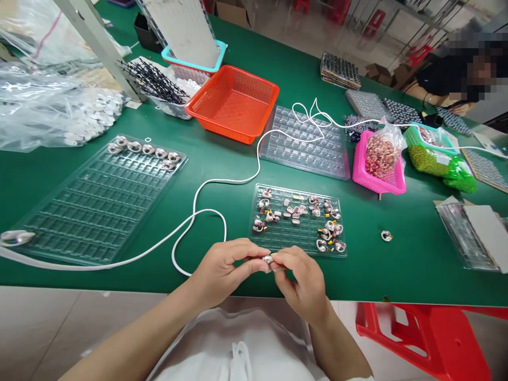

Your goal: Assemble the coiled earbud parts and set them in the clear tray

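Observation:
Both of my hands meet over the near edge of the green table (222, 153). My left hand (224, 270) and my right hand (301, 280) pinch one small silvery part (269, 260) between their fingertips. Just beyond them lies a small clear blister tray (299, 241) with several little coil parts and pale cores scattered in its pockets. One loose coil part (386, 235) rests on the table to the right of that tray.
A large clear tray (95, 211) with a row of parts lies left, a white cable (206, 211) loops across the middle. Orange basket (234, 103), empty clear tray (305, 140), pink basket (379, 166) with bagged coils, green bags (440, 161). A seated person works at far right; red stool (428, 338) near me.

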### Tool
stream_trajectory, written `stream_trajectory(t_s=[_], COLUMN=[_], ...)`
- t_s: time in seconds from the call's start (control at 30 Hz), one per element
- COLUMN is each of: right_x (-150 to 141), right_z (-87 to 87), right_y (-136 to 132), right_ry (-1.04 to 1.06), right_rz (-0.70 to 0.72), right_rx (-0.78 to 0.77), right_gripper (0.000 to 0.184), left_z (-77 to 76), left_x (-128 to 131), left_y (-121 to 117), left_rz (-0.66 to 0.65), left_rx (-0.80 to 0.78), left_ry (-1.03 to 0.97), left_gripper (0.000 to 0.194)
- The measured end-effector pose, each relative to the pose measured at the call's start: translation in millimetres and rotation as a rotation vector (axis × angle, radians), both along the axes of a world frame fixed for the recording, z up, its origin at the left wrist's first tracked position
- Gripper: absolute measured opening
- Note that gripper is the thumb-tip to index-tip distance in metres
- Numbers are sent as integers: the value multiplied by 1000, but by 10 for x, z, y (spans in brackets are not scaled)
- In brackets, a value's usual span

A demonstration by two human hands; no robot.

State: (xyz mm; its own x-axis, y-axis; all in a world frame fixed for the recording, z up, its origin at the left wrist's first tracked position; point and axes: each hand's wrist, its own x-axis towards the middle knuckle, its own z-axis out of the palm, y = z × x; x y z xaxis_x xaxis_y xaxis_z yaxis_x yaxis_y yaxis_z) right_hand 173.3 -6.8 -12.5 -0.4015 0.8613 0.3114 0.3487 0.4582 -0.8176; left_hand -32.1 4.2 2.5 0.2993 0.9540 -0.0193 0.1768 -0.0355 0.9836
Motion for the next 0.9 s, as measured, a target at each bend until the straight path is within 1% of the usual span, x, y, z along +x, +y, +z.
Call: stream_trajectory(t_s=[0.13, 0.23, 0.3, 0.37, 0.43, 0.53, 0.63, 0.7, 0.9], right_x=[-58, -121, -157, -182, -193, -188, -174, -166, -151], right_z=[7, -21, -49, -71, -81, -79, -72, -69, -103], right_y=[-11, -54, -79, -94, -99, -92, -72, -57, -37], right_ry=[35, 94, 137, 165, 175, 174, 153, 145, 179], right_rz=[-31, -95, -127, -152, -172, -175, -163, -152, -123], right_rx=[-50, -114, -132, -138, -149, -125, -65, -53, -66], right_gripper=[25, 15, 11, 8, 7, 10, 15, 19, 28], left_z=[-3, -36, -61, -76, -73, -48, -30, -36, -102], left_x=[27, 63, 85, 95, 92, 69, 54, 59, 133], left_y=[-27, -69, -96, -114, -121, -119, -117, -121, -164], left_rz=[67, 158, 209, 211, 177, 121, 84, 80, 140], left_rx=[74, 74, 107, 183, 254, 278, 253, 272, 474], left_ry=[-74, -47, -34, -45, -53, -44, -31, -22, 65], left_gripper=[13, 14, 12, 10, 12, 17, 18, 18, 21])
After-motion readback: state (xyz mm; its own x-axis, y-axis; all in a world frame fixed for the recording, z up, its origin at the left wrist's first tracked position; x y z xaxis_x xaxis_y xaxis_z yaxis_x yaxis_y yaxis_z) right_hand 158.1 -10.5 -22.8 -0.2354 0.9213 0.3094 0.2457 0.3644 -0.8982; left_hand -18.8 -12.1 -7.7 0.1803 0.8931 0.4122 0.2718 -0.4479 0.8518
